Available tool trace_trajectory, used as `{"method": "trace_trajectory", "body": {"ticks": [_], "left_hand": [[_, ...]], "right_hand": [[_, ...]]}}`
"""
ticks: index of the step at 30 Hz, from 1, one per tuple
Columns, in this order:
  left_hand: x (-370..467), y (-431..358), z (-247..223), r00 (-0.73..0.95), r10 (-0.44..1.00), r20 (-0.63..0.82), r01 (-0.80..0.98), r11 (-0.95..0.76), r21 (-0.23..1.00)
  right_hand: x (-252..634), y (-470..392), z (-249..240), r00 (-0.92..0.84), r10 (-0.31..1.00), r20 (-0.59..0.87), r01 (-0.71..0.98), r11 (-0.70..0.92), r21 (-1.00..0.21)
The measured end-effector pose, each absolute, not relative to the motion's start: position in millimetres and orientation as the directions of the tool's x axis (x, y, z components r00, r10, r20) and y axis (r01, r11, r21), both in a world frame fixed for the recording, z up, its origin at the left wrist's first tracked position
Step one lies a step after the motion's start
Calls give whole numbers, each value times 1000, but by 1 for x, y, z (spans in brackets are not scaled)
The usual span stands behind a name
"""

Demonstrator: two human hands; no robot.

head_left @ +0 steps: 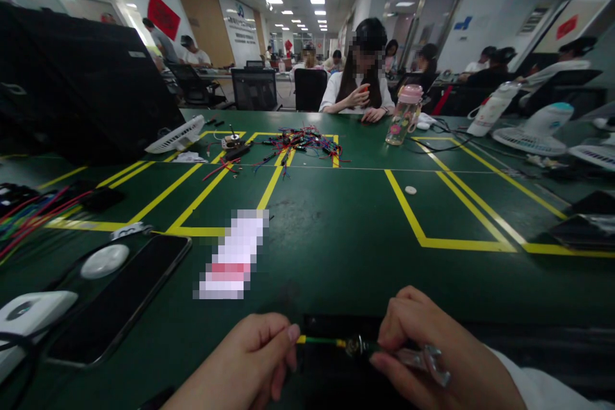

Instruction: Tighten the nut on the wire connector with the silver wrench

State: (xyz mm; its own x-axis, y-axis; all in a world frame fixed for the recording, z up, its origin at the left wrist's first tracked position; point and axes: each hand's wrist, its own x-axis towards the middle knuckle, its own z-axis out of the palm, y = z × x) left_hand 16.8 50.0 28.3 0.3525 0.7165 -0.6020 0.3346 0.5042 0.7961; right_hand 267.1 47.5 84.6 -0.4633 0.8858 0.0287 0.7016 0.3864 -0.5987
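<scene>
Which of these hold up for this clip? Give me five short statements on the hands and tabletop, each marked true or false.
1. The left hand pinches a yellow end of a slim green piece. True.
2. The right hand lies open and flat. False: the right hand is curled, with a wrench-like metal tool in its grip.
3. A smartphone lies to the left of the left hand. True.
4. The red-and-blue wire tangle lies nearer the hands than the smartphone. False: the red-and-blue wire tangle is farther across the table.
5. Yellow tape marks the green tabletop. True.
</scene>
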Motion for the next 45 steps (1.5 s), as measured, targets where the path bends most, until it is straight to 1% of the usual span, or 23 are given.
{"method": "trace_trajectory", "body": {"ticks": [10, 19, 23, 25, 28, 29, 30, 34, 40, 45], "left_hand": [[19, 51, 36, 318, 713, -625, 387, 505, 772], [20, 51, 38, 306, 720, -623, 404, 495, 769], [21, 51, 39, 309, 722, -619, 405, 489, 772], [21, 51, 38, 315, 722, -615, 402, 486, 776], [19, 50, 35, 333, 723, -606, 394, 477, 786], [18, 50, 34, 338, 724, -601, 392, 473, 789], [18, 50, 33, 342, 726, -597, 392, 467, 792], [17, 51, 31, 343, 733, -588, 401, 452, 797], [18, 51, 28, 342, 735, -586, 409, 445, 797], [20, 51, 36, 326, 739, -590, 421, 445, 790]], "right_hand": [[263, 47, 82, -470, 879, 80, 717, 433, -546], [262, 61, 88, -584, 812, 5, 647, 468, -602], [264, 66, 95, -598, 801, -10, 631, 463, -622], [267, 65, 98, -559, 829, -34, 640, 404, -653], [272, 60, 98, -421, 898, -130, 638, 192, -746], [273, 58, 97, -381, 913, -149, 641, 144, -754], [274, 56, 94, -357, 922, -151, 654, 131, -745], [274, 50, 83, -411, 909, -73, 711, 269, -650], [271, 47, 75, -435, 900, 20, 676, 341, -653], [269, 51, 79, -479, 877, 24, 664, 380, -644]]}}
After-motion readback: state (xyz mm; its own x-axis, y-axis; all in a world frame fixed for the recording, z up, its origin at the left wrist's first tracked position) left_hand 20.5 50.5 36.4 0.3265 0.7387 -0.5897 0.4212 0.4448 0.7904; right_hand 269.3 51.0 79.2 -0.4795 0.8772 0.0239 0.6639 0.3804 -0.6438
